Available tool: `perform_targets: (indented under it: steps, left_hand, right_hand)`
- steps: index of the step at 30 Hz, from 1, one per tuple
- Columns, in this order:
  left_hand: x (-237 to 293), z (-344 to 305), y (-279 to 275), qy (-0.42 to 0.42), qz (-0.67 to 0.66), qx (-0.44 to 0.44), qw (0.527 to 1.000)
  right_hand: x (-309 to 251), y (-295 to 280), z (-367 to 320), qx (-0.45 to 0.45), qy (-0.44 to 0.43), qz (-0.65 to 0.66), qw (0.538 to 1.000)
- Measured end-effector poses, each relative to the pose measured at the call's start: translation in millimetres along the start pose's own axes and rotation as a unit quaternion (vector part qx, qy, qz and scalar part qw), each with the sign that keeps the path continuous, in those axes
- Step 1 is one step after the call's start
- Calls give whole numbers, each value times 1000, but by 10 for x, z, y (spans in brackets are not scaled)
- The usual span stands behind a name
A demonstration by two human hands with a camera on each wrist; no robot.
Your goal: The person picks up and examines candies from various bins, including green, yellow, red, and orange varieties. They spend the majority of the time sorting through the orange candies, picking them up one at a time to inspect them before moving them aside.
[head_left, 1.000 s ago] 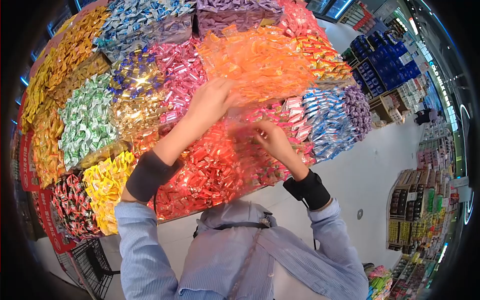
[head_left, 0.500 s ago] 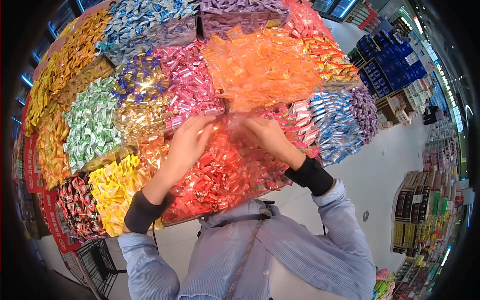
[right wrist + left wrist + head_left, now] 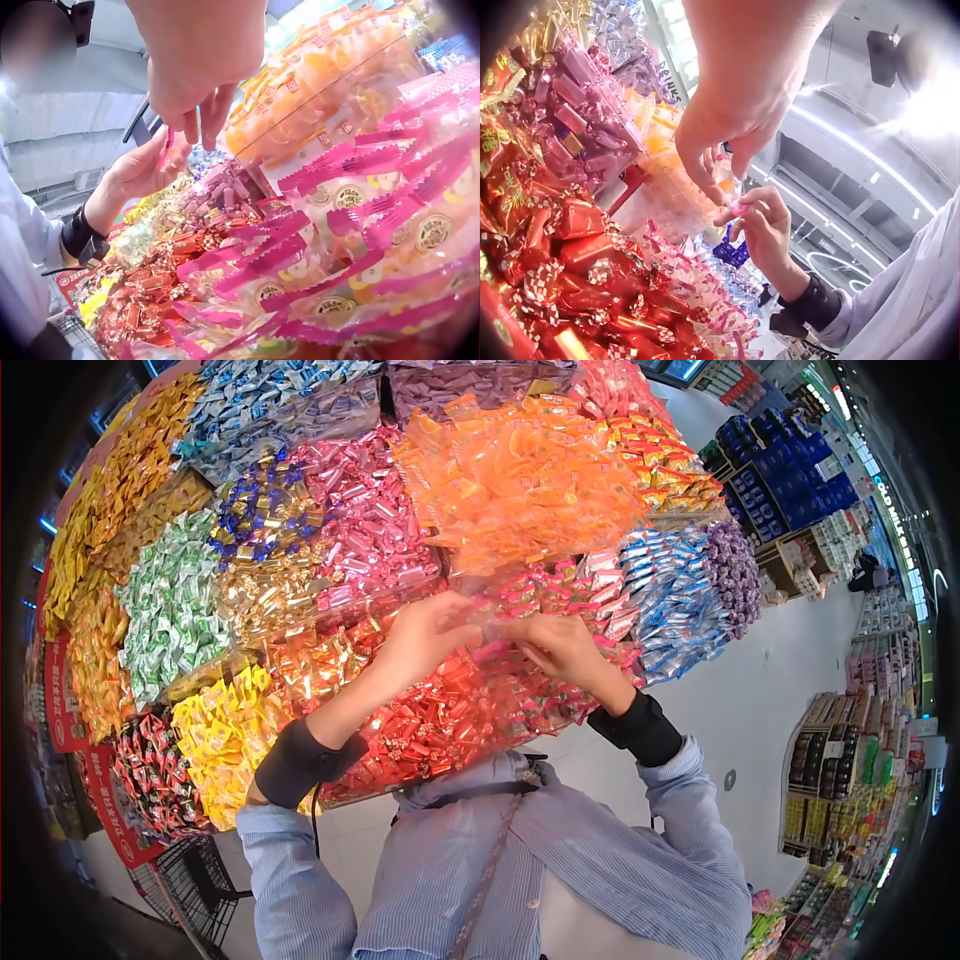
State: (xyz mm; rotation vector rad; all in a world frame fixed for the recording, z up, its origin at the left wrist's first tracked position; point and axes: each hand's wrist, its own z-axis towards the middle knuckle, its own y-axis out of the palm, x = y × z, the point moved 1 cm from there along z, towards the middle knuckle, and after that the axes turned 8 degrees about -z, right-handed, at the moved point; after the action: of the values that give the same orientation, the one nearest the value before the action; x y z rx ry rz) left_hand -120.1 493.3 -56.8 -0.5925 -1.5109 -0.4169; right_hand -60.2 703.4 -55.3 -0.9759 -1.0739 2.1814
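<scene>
Held up in front of the candy display, a small clear candy wrapper with pink ends (image 3: 740, 208) spans the fingertips of both hands. My left hand (image 3: 425, 642) pinches one side of it between thumb and fingers. My right hand (image 3: 562, 645) pinches the other side, its fingertips close to the left ones. In the right wrist view a pink strip (image 3: 166, 148) of the wrapper shows at the left hand (image 3: 141, 171). Below the hands lie red foil-wrapped candies (image 3: 425, 710) and, to the right, clear packets with pink ends (image 3: 349, 196).
Beyond the hands rises a heap of orange-wrapped candies (image 3: 520, 480). Pink foil candies (image 3: 370, 510), green-and-white ones (image 3: 175, 595) and yellow ones (image 3: 225, 725) fill compartments to the left. Blue-and-white candies (image 3: 670, 595) lie right. A shopping cart (image 3: 195, 890) stands at lower left.
My left hand has come down from beside the orange heap and shifted right to meet my right hand. The two hands now join at the small wrapper.
</scene>
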Motion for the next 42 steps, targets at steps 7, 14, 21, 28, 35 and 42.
perform_targets:
  steps: [7, 14, 21, 28, 35, 42]
  left_hand:
    - [62, 84, 13, 270, 365, 76, 888]
    - [-326, 348, 152, 265, 559, 35, 785]
    - [-591, 620, 336, 173, 591, -14, 788]
    - [-568, 667, 198, 62, 452, -76, 887]
    - [-439, 659, 184, 67, 369, -61, 925]
    - [-309, 467, -13, 100, 284, -22, 953]
  right_hand:
    - [117, -141, -147, 15, 163, 52, 985]
    - [168, -141, -288, 23, 187, 51, 981]
    - [158, -128, -345, 40, 178, 70, 981]
    - [209, -186, -398, 42, 205, 96, 973]
    - [221, -124, -336, 9, 220, 69, 973]
    - [262, 19, -111, 4, 134, -10, 991]
